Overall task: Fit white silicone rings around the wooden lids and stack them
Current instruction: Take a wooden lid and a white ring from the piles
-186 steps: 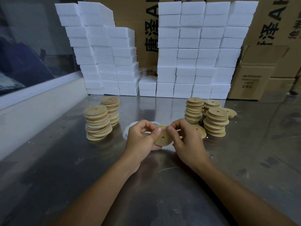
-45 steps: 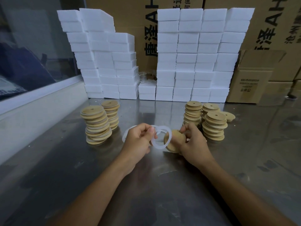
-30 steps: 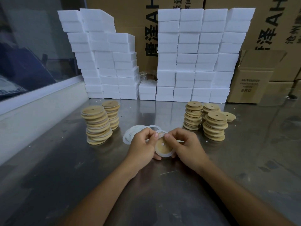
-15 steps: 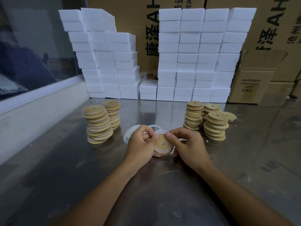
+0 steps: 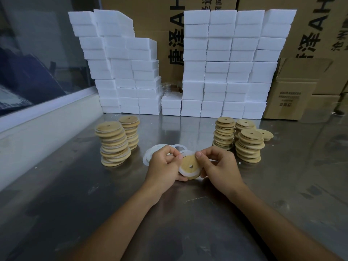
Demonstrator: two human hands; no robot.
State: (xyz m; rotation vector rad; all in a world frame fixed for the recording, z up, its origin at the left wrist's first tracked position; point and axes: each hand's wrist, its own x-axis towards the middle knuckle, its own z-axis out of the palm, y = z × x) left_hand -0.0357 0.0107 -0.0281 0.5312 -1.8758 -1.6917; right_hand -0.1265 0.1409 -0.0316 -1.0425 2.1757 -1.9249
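Both hands hold one round wooden lid [image 5: 189,166] with a small centre hole, just above the steel table [image 5: 75,194]. A white silicone ring [image 5: 181,171] wraps its rim. My left hand [image 5: 164,165] grips the lid's left edge, thumb on the ring. My right hand [image 5: 218,164] pinches the top right edge. Loose white rings [image 5: 148,154] lie on the table behind my left hand. On the left stand two stacks of lids with rings [image 5: 113,144]. On the right stand three stacks of bare lids [image 5: 248,146], and a single lid [image 5: 265,134] lies beside them.
A wall of white foam blocks [image 5: 226,72] lines the back of the table. Cardboard boxes [image 5: 293,93] stand at the back right. A pale ledge [image 5: 37,129] under a window runs along the left side.
My left hand brought a white ring over to the lid in my right hand. Both hands then worked the ring around the lid's rim, low over the table.
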